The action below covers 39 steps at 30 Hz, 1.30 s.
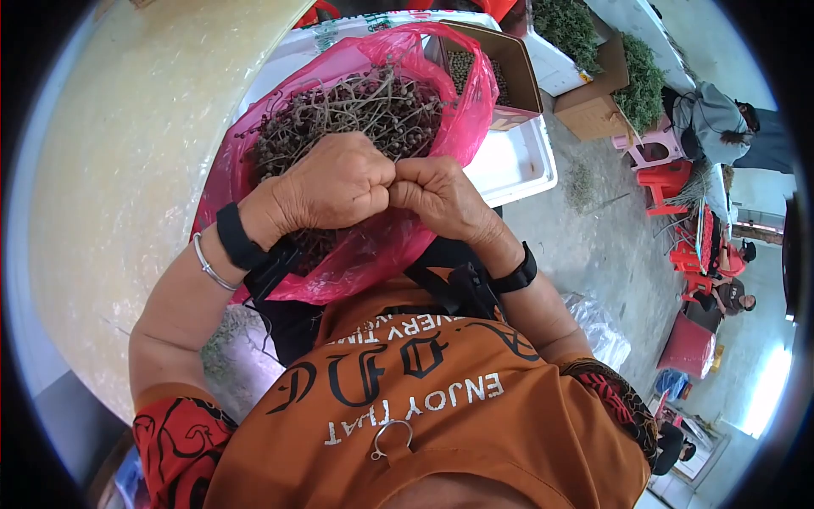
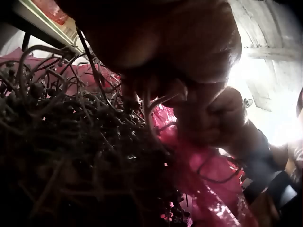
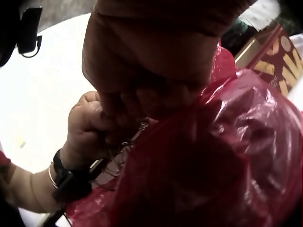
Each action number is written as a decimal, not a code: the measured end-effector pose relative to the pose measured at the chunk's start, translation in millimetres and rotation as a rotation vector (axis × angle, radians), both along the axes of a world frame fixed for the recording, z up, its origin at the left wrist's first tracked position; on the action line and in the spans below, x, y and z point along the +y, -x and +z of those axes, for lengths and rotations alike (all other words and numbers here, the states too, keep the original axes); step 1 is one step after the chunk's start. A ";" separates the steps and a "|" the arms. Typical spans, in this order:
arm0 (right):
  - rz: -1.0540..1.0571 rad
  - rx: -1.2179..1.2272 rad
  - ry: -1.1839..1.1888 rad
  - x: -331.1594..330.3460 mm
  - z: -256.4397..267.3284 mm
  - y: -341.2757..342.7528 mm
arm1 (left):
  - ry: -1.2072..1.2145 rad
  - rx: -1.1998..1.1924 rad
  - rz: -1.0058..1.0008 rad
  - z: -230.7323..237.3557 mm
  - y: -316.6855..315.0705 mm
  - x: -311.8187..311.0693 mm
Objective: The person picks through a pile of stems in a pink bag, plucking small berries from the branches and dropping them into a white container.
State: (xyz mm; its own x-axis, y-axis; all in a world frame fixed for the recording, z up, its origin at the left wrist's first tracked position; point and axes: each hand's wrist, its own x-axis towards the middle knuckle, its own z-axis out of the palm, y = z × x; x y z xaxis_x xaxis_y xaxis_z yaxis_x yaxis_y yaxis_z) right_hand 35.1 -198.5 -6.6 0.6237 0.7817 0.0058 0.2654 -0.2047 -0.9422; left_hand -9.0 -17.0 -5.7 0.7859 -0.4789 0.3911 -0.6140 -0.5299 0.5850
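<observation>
A pink plastic bag stands open, heaped with dried stems bearing small dark round pods. Over the heap, both hands meet knuckle to knuckle with fingers curled. My left hand pinches a thin branching stem, which shows below its fingers in the left wrist view. Against it, my right hand has its thumb and fingers folded in, pinching at the same stem; its fingertips are mostly hidden. The near side of the bag hangs just below the hands, over the lap.
A cardboard box of small round pods stands beside the bag on a white foam tray. A pale round table lies to the left. Boxes of green plants, red stools and seated people are to the right.
</observation>
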 end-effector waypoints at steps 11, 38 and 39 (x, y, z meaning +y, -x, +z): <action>0.277 -0.295 0.127 -10.1 9.1 -8.2 | -0.003 -0.159 -0.115 -4.1 10.5 -14.4; -0.884 0.268 -0.485 -46.5 2.4 -241.1 | 0.743 0.074 0.182 17.6 -20.4 58.1; -0.855 0.119 -0.258 -48.4 -12.3 -249.3 | 0.787 0.093 0.173 16.0 -19.8 60.7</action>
State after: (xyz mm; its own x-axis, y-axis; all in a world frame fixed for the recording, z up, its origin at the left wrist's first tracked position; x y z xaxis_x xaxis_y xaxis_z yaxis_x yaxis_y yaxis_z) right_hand 284.4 -246.9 -18.9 0.9993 0.0334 0.0148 0.0170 -0.0657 -0.9977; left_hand 10.8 43.7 10.2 0.8696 0.0410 0.4920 -0.4914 -0.0244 0.8706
